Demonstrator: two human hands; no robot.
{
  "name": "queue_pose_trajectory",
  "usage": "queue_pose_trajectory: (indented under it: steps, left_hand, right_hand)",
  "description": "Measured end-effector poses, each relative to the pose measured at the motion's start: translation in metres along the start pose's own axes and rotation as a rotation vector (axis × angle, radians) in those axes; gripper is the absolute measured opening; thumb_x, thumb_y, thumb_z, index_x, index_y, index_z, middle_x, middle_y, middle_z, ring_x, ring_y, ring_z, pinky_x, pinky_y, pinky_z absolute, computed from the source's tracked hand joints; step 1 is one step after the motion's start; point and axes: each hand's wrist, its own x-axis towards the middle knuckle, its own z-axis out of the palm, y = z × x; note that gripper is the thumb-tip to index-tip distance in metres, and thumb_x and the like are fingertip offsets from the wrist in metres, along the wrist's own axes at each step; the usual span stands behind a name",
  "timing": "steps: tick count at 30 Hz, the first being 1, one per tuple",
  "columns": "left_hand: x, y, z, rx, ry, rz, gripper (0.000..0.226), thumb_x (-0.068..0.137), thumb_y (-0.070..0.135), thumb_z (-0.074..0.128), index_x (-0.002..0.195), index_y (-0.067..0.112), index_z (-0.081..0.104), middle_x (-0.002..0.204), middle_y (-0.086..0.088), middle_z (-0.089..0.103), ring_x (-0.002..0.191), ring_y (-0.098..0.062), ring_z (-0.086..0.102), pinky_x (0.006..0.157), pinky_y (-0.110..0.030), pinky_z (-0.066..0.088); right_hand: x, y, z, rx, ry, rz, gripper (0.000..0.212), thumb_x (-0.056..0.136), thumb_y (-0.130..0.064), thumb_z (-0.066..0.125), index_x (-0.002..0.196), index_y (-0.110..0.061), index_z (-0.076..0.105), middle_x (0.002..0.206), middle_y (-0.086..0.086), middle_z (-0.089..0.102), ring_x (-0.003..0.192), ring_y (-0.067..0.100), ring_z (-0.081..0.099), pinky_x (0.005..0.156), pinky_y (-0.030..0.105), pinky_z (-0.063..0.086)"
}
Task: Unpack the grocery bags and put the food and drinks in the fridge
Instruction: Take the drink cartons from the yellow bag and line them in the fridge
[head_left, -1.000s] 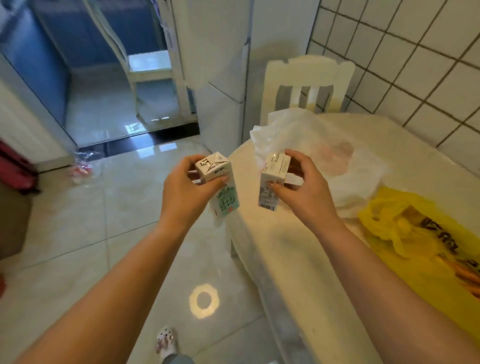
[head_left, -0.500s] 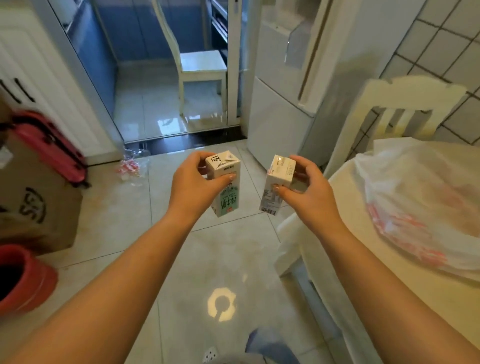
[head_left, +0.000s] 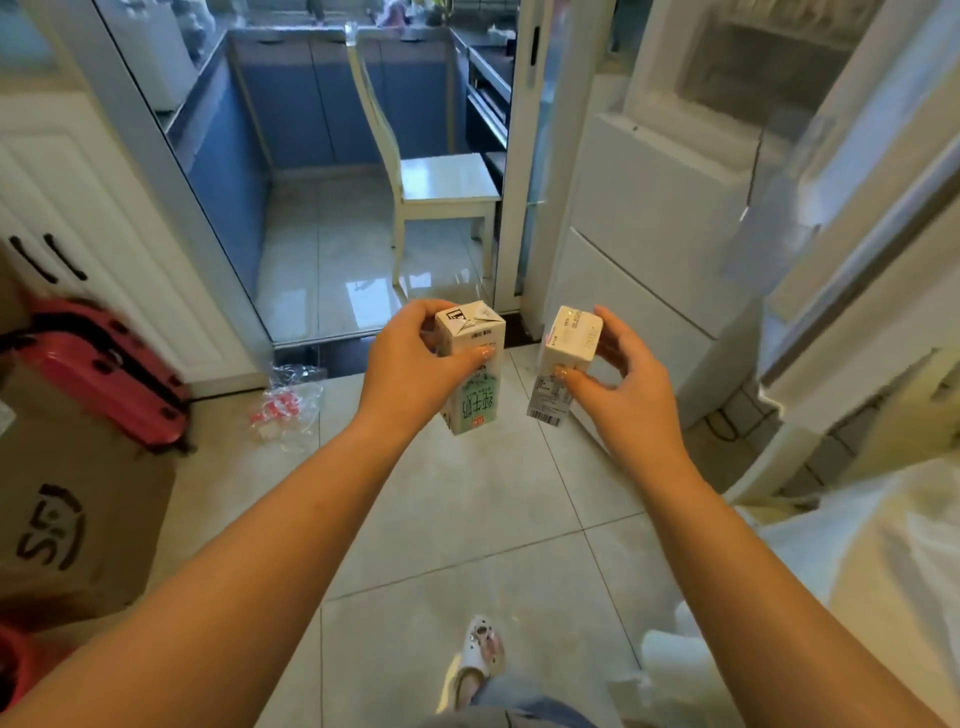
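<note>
You have turned away from the table, so the fridge (head_left: 670, 234) now stands closer ahead; your left hand (head_left: 415, 374) grips the green milk carton (head_left: 472, 374), your right hand (head_left: 623, 384) pinches the white carton (head_left: 563, 358), both above the tiled floor (head_left: 467, 519)

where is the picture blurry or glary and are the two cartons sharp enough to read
Head view: the fridge and the right edge smear with motion blur; window glare gleams on the floor tiles behind the chair; wide-angle bending curves the door frame. The green milk carton in the left hand shows sharp print; the white carton in the right hand is too small to read.
</note>
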Motion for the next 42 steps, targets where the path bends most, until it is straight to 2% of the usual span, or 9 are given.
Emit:
queue_pose_trajectory:
  steps: [4,8,11,15,23,30,35,39,42]
  left_hand:
    - [0.1,0.013,0.003,0.01,0.022,0.054,0.039,0.076,0.024,0.075,0.106,0.027,0.05,0.109,0.007,0.059,0.1,-0.008,0.055,0.075,-0.021,0.052]
    - [0.187,0.024,0.012,-0.034,0.021,0.11,0.039,0.076,0.027,0.075,0.106,0.026,0.051,0.107,0.011,0.06,0.1,-0.005,0.056,0.065,-0.014,0.048]
    - [0.251,0.025,0.028,-0.091,-0.01,0.131,0.04,0.075,0.026,0.076,0.108,0.025,0.053,0.107,0.011,0.062,0.1,-0.006,0.059,0.067,-0.016,0.052]
    - [0.341,0.028,0.056,-0.137,-0.099,0.176,0.04,0.074,0.025,0.077,0.104,0.027,0.051,0.099,0.015,0.058,0.088,-0.001,0.058,0.055,-0.009,0.048]
    - [0.514,0.062,0.123,-0.215,-0.349,0.315,0.042,0.071,0.024,0.08,0.103,0.024,0.054,0.096,0.012,0.061,0.087,0.002,0.058,0.06,-0.009,0.048]
    - [0.603,0.12,0.218,-0.344,-0.514,0.404,0.041,0.07,0.021,0.08,0.099,0.027,0.051,0.097,0.01,0.061,0.09,-0.003,0.061,0.068,-0.016,0.053]
    - [0.652,0.166,0.296,-0.379,-0.556,0.464,0.041,0.07,0.025,0.081,0.1,0.028,0.053,0.096,0.011,0.064,0.091,-0.005,0.063,0.072,-0.022,0.055]
    - [0.688,0.208,0.351,-0.42,-0.594,0.501,0.041,0.072,0.022,0.079,0.102,0.026,0.052,0.097,0.011,0.063,0.09,-0.002,0.062,0.061,-0.012,0.05]
    - [0.718,0.237,0.388,-0.459,-0.58,0.511,0.047,0.07,0.023,0.08,0.106,0.025,0.05,0.095,0.013,0.062,0.092,-0.004,0.062,0.072,-0.019,0.053]
  right_hand:
    - [0.089,-0.008,0.011,0.01,0.028,-0.026,0.065,0.083,-0.003,0.065,0.14,-0.019,0.038,0.12,-0.011,0.048,0.114,0.001,0.044,0.069,-0.005,0.037]
    - [0.168,-0.011,0.017,-0.011,0.076,-0.037,0.064,0.083,-0.004,0.065,0.139,-0.021,0.038,0.113,-0.019,0.048,0.101,-0.013,0.046,0.068,-0.005,0.037]
    - [0.222,-0.005,0.02,-0.042,0.132,-0.027,0.064,0.084,-0.006,0.065,0.14,-0.022,0.037,0.117,-0.017,0.047,0.109,-0.006,0.044,0.068,-0.004,0.04]
    - [0.298,0.006,0.023,-0.103,0.235,-0.024,0.065,0.085,-0.009,0.065,0.141,-0.022,0.036,0.12,-0.017,0.047,0.113,-0.005,0.042,0.069,-0.004,0.04]
    - [0.428,0.006,0.008,-0.179,0.519,0.045,0.066,0.084,-0.01,0.065,0.141,-0.024,0.036,0.12,-0.017,0.047,0.114,-0.001,0.043,0.07,-0.003,0.042]
    - [0.505,0.011,-0.052,-0.266,0.734,0.067,0.065,0.083,-0.011,0.068,0.14,-0.024,0.039,0.119,-0.017,0.049,0.111,-0.002,0.047,0.074,-0.001,0.042]
    - [0.572,0.024,-0.112,-0.24,0.898,0.006,0.062,0.081,-0.012,0.07,0.137,-0.023,0.044,0.118,-0.015,0.054,0.111,0.002,0.052,0.098,0.025,0.045]
    - [0.629,0.033,-0.164,-0.191,0.989,-0.013,0.063,0.079,-0.014,0.072,0.135,-0.023,0.046,0.125,-0.007,0.059,0.114,0.006,0.054,0.101,0.034,0.045]
    - [0.669,0.037,-0.201,-0.182,1.017,-0.024,0.065,0.079,-0.016,0.073,0.136,-0.023,0.045,0.127,-0.005,0.059,0.115,0.007,0.054,0.1,0.036,0.046]
